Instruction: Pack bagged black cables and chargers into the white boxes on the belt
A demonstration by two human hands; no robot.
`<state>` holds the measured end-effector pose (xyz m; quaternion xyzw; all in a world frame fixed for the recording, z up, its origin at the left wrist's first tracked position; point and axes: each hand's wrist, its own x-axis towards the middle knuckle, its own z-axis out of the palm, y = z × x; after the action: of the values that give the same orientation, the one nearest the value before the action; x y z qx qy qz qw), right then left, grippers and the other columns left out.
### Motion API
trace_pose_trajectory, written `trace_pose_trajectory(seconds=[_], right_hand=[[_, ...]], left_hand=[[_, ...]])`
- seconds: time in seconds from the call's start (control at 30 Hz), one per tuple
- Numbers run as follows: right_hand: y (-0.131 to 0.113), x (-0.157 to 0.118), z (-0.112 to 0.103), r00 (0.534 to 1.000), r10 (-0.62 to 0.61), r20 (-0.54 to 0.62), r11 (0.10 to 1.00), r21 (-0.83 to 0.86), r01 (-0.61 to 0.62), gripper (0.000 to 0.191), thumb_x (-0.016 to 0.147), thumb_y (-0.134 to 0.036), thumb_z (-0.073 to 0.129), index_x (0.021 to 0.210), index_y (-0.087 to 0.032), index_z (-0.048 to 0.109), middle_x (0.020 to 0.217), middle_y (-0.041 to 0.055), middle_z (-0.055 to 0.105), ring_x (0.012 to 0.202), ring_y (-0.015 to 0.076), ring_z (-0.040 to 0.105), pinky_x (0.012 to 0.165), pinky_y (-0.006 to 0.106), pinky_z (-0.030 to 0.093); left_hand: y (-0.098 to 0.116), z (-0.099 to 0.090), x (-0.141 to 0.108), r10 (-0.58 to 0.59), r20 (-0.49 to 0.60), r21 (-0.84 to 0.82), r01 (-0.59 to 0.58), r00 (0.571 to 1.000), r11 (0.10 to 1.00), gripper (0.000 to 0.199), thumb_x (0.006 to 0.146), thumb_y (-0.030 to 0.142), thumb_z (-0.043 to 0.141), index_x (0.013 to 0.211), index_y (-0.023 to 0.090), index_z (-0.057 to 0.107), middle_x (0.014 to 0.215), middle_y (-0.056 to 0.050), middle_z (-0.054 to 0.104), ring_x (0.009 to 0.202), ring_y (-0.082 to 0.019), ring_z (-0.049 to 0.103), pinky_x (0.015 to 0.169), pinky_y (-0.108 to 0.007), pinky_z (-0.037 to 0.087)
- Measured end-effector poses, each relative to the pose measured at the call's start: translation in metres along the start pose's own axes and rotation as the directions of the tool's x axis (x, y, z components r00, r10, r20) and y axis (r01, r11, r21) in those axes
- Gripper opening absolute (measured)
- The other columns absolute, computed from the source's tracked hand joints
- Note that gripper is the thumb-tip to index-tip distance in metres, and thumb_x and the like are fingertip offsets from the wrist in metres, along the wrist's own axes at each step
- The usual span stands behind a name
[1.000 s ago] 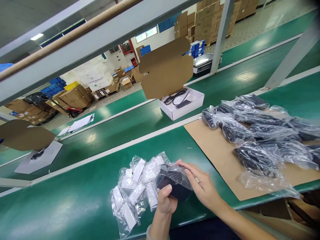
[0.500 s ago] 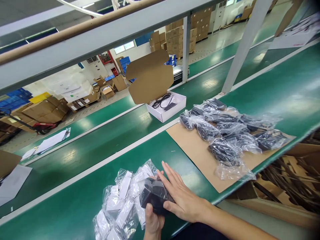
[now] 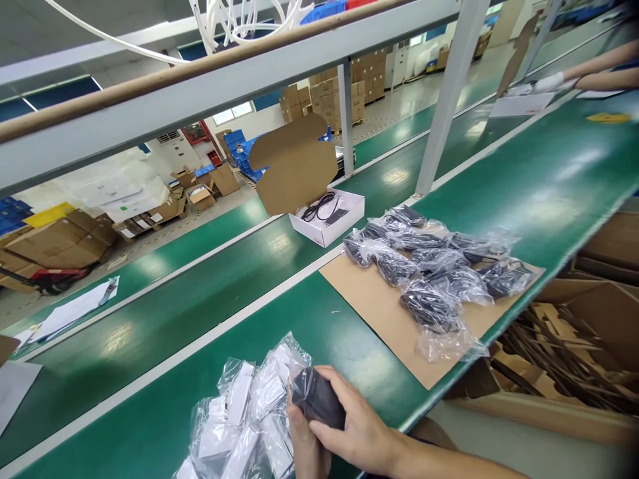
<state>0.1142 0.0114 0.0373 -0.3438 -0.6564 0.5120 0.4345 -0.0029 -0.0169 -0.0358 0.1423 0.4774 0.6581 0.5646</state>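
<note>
Black bagged block (image 3: 317, 403) sits low in the middle of the frame, squeezed between both hands. The right hand (image 3: 357, 429) wraps over its top with fingers closed on it, and the left hand (image 3: 302, 446) holds it tight from below. It looks picked up but not put anywhere, so most of the work seems left. Just left of it lies a heap of small white packs in clear bags (image 3: 244, 416) on the green belt (image 3: 150, 399). To the right, a brown card sheet (image 3: 379, 306) holds a pile of dark bagged cords (image 3: 429, 266), all untouched. Farther back, in the middle, an open white box (image 3: 327, 223) with a black cord inside waits on the next belt. A grey rail (image 3: 200, 100) runs across the top. Nothing blocks the way to the box. Upper right, another person's arm (image 3: 599, 70) works far off.
</note>
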Motion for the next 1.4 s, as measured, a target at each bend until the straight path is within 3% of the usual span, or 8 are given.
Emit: trace_pose_trajectory(seconds=[0.23, 0.37, 0.47, 0.63, 0.87, 1.1, 1.3, 1.4], right_hand=[[0.004, 0.008, -0.009, 1.000, 0.017, 0.013, 0.920, 0.391, -0.020, 0.045, 0.088, -0.041, 0.060, 0.124, -0.018, 0.045, 0.120, 0.0110, 0.056, 0.107, 0.0251, 0.057, 0.096, 0.037, 0.046], [0.009, 0.004, -0.010, 0.998, 0.060, 0.032, 0.921, 0.383, -0.067, 0.050, 0.089, -0.039, 0.062, 0.130, -0.020, 0.041, 0.127, 0.0119, 0.053, 0.116, 0.0247, 0.053, 0.101, 0.037, 0.043], [0.015, 0.002, -0.011, 0.993, 0.115, 0.027, 0.925, 0.362, -0.117, 0.056, 0.086, -0.036, 0.067, 0.131, -0.020, 0.039, 0.126, 0.0113, 0.054, 0.117, 0.0243, 0.052, 0.101, 0.036, 0.044], [0.018, 0.010, -0.022, 0.983, 0.173, -0.057, 0.953, 0.264, -0.152, 0.049, 0.082, -0.040, 0.069, 0.120, -0.018, 0.047, 0.114, 0.0118, 0.061, 0.106, 0.0268, 0.059, 0.096, 0.040, 0.049], [0.012, 0.017, -0.032, 0.985, 0.156, -0.069, 0.987, 0.037, -0.153, 0.035, 0.081, -0.042, 0.065, 0.106, -0.017, 0.060, 0.105, 0.0106, 0.065, 0.100, 0.0287, 0.061, 0.094, 0.044, 0.050], [0.015, 0.014, -0.019, 0.972, 0.186, 0.144, 0.946, 0.242, -0.216, 0.046, 0.083, -0.047, 0.066, 0.116, -0.015, 0.061, 0.112, 0.0132, 0.066, 0.103, 0.0298, 0.062, 0.095, 0.044, 0.051], [0.035, 0.012, -0.013, 0.969, 0.240, -0.052, 0.954, 0.195, -0.226, 0.044, 0.077, -0.050, 0.071, 0.101, -0.014, 0.067, 0.102, 0.0146, 0.069, 0.093, 0.0316, 0.065, 0.085, 0.042, 0.055], [0.052, 0.014, -0.016, 0.962, 0.266, -0.070, 0.950, 0.190, -0.249, 0.041, 0.076, -0.049, 0.073, 0.097, -0.014, 0.067, 0.097, 0.0133, 0.069, 0.088, 0.0307, 0.065, 0.082, 0.039, 0.055]], left_hand=[[0.009, 0.018, -0.008, 0.093, 0.070, 0.090, -0.100, 0.993, 0.991, 0.052, 0.072, 0.059, 0.072, 0.103, 0.018, 0.068, 0.101, -0.012, 0.068, 0.106, -0.033, 0.060, 0.096, -0.045, 0.049], [0.034, 0.029, -0.009, 0.289, 0.120, 0.363, -0.312, 0.950, 0.878, 0.046, 0.073, 0.047, 0.074, 0.106, 0.016, 0.066, 0.093, -0.010, 0.069, 0.098, -0.031, 0.063, 0.095, -0.041, 0.048], [0.045, 0.037, -0.011, 0.341, 0.094, 0.511, -0.339, 0.936, 0.790, 0.034, 0.074, 0.037, 0.074, 0.100, 0.015, 0.067, 0.082, -0.007, 0.069, 0.088, -0.028, 0.065, 0.091, -0.040, 0.048], [0.053, 0.048, -0.018, 0.309, 0.112, 0.466, -0.325, 0.944, 0.823, 0.020, 0.077, 0.028, 0.074, 0.092, 0.016, 0.068, 0.077, -0.004, 0.069, 0.084, -0.025, 0.065, 0.088, -0.036, 0.048], [0.056, 0.046, -0.028, 0.219, 0.237, 0.490, -0.311, 0.947, 0.814, 0.029, 0.089, 0.037, 0.063, 0.110, 0.018, 0.066, 0.103, -0.008, 0.069, 0.097, -0.024, 0.062, 0.091, -0.034, 0.046], [0.029, 0.034, -0.032, 0.250, 0.143, 0.478, -0.288, 0.958, 0.830, 0.049, 0.097, 0.046, 0.042, 0.139, 0.021, 0.045, 0.144, -0.009, 0.043, 0.136, -0.024, 0.032, 0.116, -0.037, 0.022], [0.027, 0.028, -0.042, 0.207, 0.311, 0.589, -0.359, 0.928, 0.724, 0.063, 0.099, 0.041, 0.036, 0.149, 0.010, 0.016, 0.156, -0.012, 0.013, 0.144, -0.024, 0.010, 0.120, -0.039, 0.008], [0.037, 0.030, -0.045, 0.197, 0.373, 0.602, -0.397, 0.907, 0.692, 0.064, 0.098, 0.039, 0.042, 0.149, 0.010, 0.018, 0.155, -0.014, 0.018, 0.144, -0.025, 0.013, 0.119, -0.038, 0.010]])
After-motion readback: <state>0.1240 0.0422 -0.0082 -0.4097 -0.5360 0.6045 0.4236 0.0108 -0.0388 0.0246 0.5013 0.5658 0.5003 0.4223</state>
